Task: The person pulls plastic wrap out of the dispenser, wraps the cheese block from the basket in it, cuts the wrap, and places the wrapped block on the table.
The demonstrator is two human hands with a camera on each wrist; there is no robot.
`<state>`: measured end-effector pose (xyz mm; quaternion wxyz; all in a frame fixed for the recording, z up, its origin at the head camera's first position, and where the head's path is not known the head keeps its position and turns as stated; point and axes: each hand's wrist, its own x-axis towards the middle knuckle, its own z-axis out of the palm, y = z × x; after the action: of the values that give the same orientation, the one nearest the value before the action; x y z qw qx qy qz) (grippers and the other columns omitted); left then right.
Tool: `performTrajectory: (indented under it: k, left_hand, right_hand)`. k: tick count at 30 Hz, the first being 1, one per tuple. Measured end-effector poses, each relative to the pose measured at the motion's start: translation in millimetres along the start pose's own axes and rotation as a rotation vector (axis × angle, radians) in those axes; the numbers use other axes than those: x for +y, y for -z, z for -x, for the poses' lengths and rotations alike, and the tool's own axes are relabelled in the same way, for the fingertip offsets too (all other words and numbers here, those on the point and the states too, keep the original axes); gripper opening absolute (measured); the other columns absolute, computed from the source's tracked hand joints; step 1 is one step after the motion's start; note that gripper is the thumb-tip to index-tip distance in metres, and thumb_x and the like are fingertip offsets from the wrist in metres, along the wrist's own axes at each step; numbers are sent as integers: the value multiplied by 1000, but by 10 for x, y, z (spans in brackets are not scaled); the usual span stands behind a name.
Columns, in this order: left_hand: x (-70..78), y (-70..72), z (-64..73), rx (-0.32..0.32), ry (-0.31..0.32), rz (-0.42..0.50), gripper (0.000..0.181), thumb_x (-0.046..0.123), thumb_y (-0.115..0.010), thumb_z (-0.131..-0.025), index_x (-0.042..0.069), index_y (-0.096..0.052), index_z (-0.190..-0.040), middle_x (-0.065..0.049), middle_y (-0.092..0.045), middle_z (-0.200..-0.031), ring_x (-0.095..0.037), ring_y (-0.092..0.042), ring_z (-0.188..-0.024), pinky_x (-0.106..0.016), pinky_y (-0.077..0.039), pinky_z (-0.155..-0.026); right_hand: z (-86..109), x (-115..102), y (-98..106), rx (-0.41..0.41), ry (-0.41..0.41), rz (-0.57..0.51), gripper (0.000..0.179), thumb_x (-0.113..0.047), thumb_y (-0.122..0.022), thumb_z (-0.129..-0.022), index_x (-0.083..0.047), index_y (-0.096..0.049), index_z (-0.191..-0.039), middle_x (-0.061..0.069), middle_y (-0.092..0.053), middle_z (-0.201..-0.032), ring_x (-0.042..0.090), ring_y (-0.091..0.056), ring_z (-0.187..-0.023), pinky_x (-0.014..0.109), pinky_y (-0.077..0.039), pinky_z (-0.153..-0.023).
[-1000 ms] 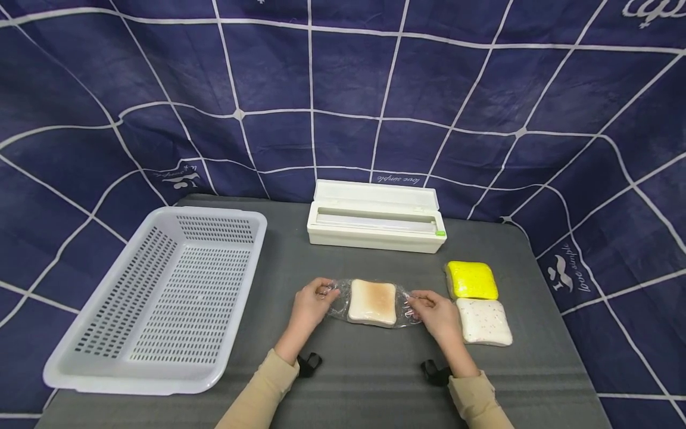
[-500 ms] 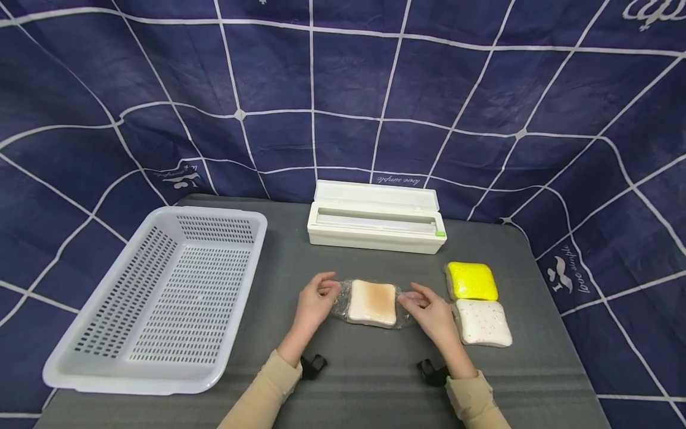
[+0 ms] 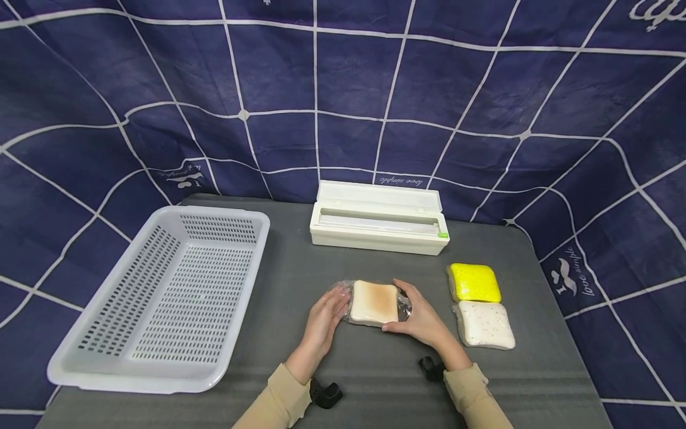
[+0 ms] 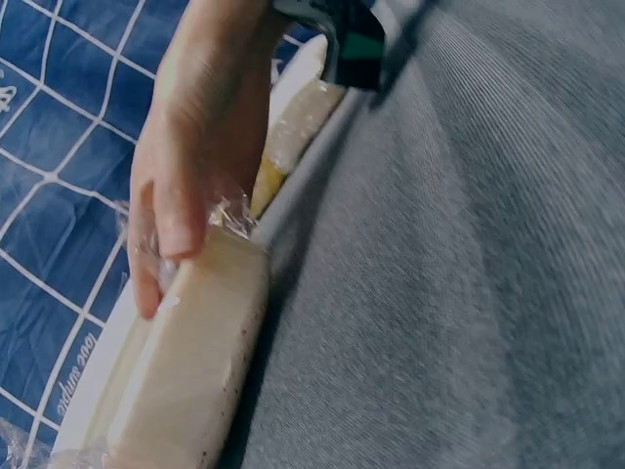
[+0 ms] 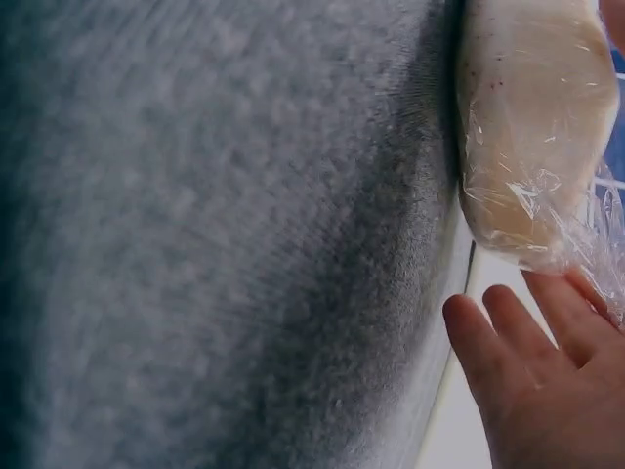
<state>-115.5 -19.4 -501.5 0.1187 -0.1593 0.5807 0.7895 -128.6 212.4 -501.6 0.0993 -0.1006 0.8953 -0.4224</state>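
Note:
A toast-shaped bread slice (image 3: 375, 302), browned on top, lies flat on the grey table, wrapped in clear cling film (image 3: 345, 292). At its left end my left hand (image 3: 323, 319) presses the loose film with nearly straight fingers; these left fingers (image 5: 552, 303) touch the film-covered end in the right wrist view. My right hand (image 3: 426, 316) holds the slice's right end, thumb at the near corner and fingers at the far corner. That same hand (image 4: 200, 156) shows in the left wrist view over the slice's end. Film bunches inside its grasp, partly hidden.
A white cling film box (image 3: 377, 240) with its lid raised stands behind the slice. At left is a large white perforated basket (image 3: 214, 375). On the right lie a yellow wrapped slice (image 3: 474, 282) and a white speckled wrapped slice (image 3: 486, 325).
Both hands have moved inward to the slice. The film ends, earlier spread out sideways, are now gathered close against it. My right hand went from pinching film to holding the slice's end.

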Motion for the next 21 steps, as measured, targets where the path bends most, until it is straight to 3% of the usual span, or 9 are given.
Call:
performTrajectory:
  k: [8,14,21]
  left_hand:
    - [3,-47,17,43,17,23,53,30,-41,-107,-5,-39,-146,-26,-47,-146,-34,-49,-135,-36,-44,-109]
    - [46,-66,39,29,11,62,52,29,-27,-109,-8,-37,-145,-27,-47,-146,-34,-47,-136,-38,-43,-111]
    - [115,-137,79,58,-24,51,53,26,-29,-109,-12,-32,-147,-30,-38,-150,-38,-39,-141,-42,-36,-116]
  right_hand:
    - [-42,-39,-23,27,194,116,96,-31,-94,-62,-3,-48,-142,19,-45,-148,41,-47,-133,59,-44,-103]
    - [-51,-86,-26,42,196,164,88,-28,-94,-63,-2,-53,-137,17,-52,-139,36,-52,-128,53,-46,-103]
    - [-63,-128,-52,50,188,204,84,-24,-94,-63,-1,-56,-135,14,-55,-135,33,-56,-124,48,-48,-101]
